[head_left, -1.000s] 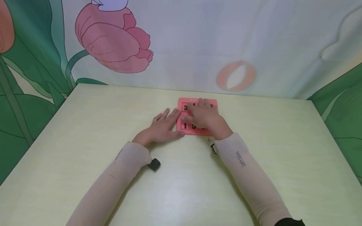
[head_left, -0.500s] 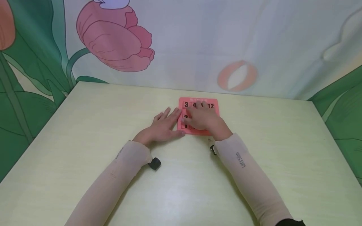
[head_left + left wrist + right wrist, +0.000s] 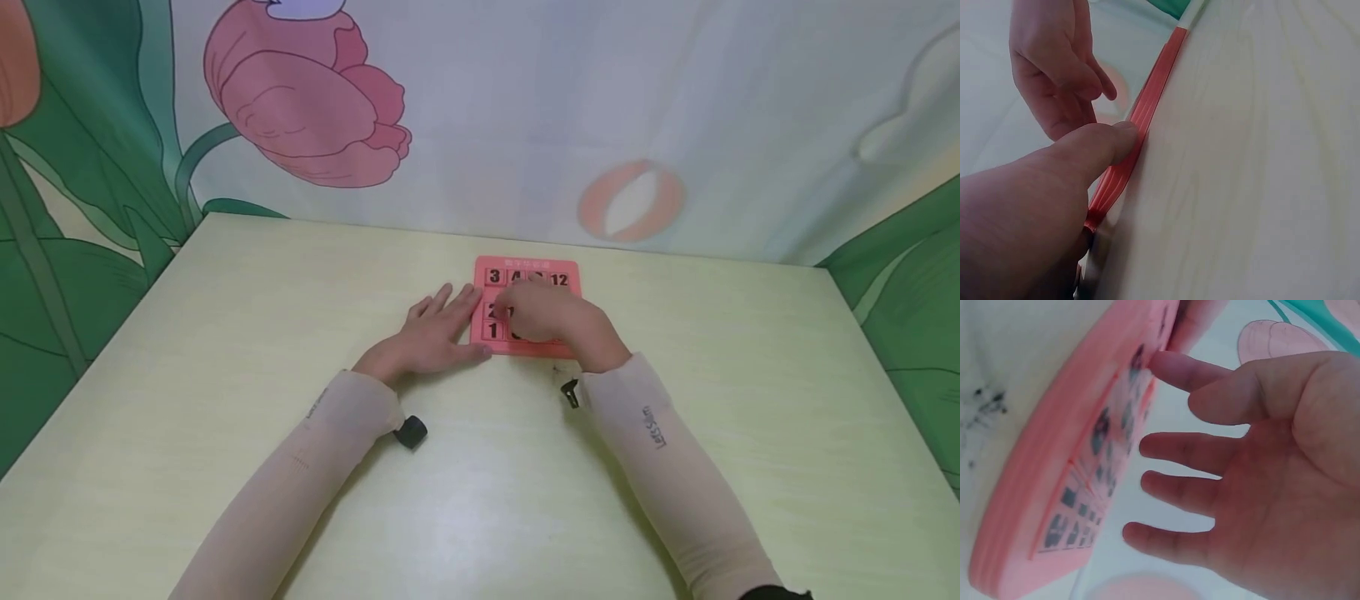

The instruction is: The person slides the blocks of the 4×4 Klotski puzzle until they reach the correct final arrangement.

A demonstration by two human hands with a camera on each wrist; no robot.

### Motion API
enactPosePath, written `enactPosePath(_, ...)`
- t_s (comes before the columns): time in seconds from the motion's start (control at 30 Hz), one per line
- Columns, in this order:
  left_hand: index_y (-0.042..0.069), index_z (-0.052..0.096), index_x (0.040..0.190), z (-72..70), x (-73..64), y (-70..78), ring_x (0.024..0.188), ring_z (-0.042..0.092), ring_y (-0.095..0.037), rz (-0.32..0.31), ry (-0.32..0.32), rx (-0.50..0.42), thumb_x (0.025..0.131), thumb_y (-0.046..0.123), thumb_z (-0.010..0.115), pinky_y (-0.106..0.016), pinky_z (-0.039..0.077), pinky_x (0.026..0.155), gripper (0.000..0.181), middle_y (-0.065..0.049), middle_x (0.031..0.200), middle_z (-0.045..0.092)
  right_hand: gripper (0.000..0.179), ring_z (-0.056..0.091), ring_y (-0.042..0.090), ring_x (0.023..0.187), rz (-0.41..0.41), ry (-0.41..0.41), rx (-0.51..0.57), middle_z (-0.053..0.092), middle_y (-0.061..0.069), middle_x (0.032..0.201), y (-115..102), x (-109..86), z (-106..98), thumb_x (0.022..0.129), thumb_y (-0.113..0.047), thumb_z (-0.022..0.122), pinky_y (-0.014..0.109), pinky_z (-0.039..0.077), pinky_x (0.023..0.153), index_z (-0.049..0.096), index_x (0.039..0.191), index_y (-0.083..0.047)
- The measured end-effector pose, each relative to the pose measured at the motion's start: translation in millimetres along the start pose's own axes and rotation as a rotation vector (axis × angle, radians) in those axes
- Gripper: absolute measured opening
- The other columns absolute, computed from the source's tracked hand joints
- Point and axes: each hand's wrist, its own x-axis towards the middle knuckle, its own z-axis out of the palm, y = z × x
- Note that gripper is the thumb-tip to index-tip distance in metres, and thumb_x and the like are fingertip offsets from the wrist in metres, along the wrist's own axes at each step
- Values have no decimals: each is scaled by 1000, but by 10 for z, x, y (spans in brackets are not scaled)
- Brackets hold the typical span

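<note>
1. Head view: left hand (image 3: 426,342), straight-fingered, gripping nothing, against left edge of pink tray (image 3: 517,351).
2. Over the tray: right hand (image 3: 542,310), loosely extended, holding nothing, contact unclear.
3. Within the tray, flat on surface (image 3: 480,517): number tiles (image 3: 493,331), including 3, 4, 12, 2, 1.
4. Behind: flowered cloth (image 3: 487,167).

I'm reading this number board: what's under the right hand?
Part of the pink board. In the head view, tile 3, tile 12 and tile 1 show past the right hand; tiles it covers cannot be read.
</note>
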Motion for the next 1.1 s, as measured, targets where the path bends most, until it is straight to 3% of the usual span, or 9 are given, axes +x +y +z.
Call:
enactPosePath(0.17, 19, 5, 164, -9, -7, 11, 153, -12, -27, -10, -5, -11, 96, 62, 53, -50, -5, 120, 94, 0, 169, 0, 42, 40, 33, 139, 29, -41, -4, 54, 14, 145, -56, -33, -21, 100, -4, 44, 49, 29, 117, 68, 133, -10)
enactPosePath(0.33, 19, 6, 164, -10, -4, 5, 153, -11, -27, -6, -1, -1, 96, 63, 52, -50, -5, 120, 94, 0, 169, 0, 41, 14, 37, 152, 90, -98, -7, 32, 17, 161, -138, -85, -39, 103, -12, 44, 55, 16, 119, 63, 139, -11)
enactPosePath(0.57, 19, 4, 164, -1, 5, -9, 153, -12, -26, -6, -7, 5, 96, 64, 51, -50, -5, 120, 94, 0, 169, -1, 43, 14, 38, 151, 96, -141, -49, 26, 20, 162, -165, -100, 14, 105, -20, 46, 52, 14, 120, 55, 146, -7)
enactPosePath(0.67, 19, 4, 164, -7, -2, -2, 153, -12, -27, -5, -4, 9, 96, 63, 52, -50, -5, 120, 94, 0, 169, -1, 48, 12, 41, 151, 108, -120, -36, 24, 23, 162, -149, -72, 49, 105, -22, 48, 57, 14, 119, 48, 152, -9)
enactPosePath(0.83, 19, 5, 164, -16, -6, 6, 153, -10, -28, 4, 6, 14, 97, 60, 53, -51, -3, 120, 92, 0, 169, 0, 56, 2, 46, 150, 197, -61, -19, 11, 25, 164, -110, -21, 86, 105, -28, 50, 69, 12, 114, 36, 159, -18)
enactPosePath(1.0, 19, 6, 164, -14, -5, 7, 153, -10, -28, 4, 10, 9, 98, 59, 53, -51, -3, 120, 90, -1, 169, 0, 58, 5, 48, 150, 173, -54, -35, 14, 25, 164, -73, -4, 76, 104, -28, 53, 71, 14, 112, 36, 159, -20)
enactPosePath(1.1, 19, 6, 164, -5, -5, 1, 153, -10, -28, 7, 9, 11, 98, 58, 52, -52, -2, 120, 90, -1, 169, 0, 52, 13, 45, 150, 110, -62, -35, 29, 21, 161, -49, -39, 39, 104, -21, 51, 67, 18, 114, 44, 155, -19)
